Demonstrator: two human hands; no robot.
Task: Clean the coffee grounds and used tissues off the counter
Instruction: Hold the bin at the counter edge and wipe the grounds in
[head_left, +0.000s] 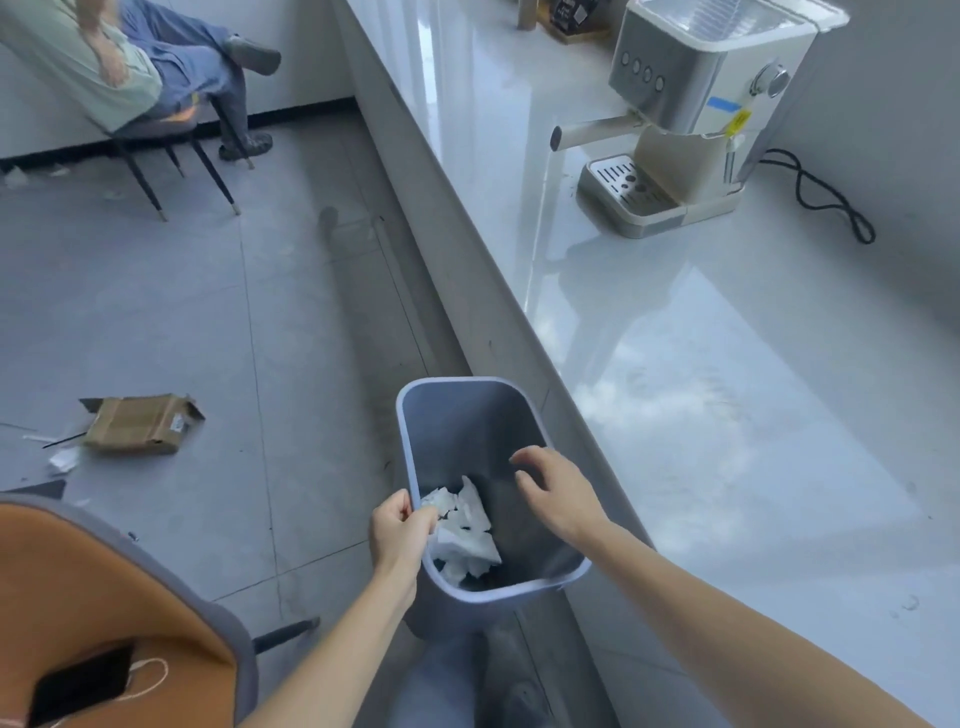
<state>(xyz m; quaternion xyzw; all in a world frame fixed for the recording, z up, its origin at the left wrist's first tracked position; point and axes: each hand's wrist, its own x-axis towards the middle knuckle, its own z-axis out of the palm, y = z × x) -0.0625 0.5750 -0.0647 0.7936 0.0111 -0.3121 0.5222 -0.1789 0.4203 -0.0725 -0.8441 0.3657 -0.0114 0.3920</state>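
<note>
Orange chair (104, 597) near left. Left hand (397, 535) grips the bin (457, 383) by its rim, right hand (558, 493) hovers over the tissues (465, 530), fingers loosely spread and holding nothing. Glossy counter (727, 364) on the right, maybe faint specks; coffee machine (691, 104) far.

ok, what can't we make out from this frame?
Head view:
- Bin bottom: hidden under the tissues and the right hand.
- Left hand grips the rim; whether it also touches the tissues is unclear, since they overlap.
- Dark specks on the counter: too small to call grounds.
- Counter's near end: cut off by the frame edge.
</note>
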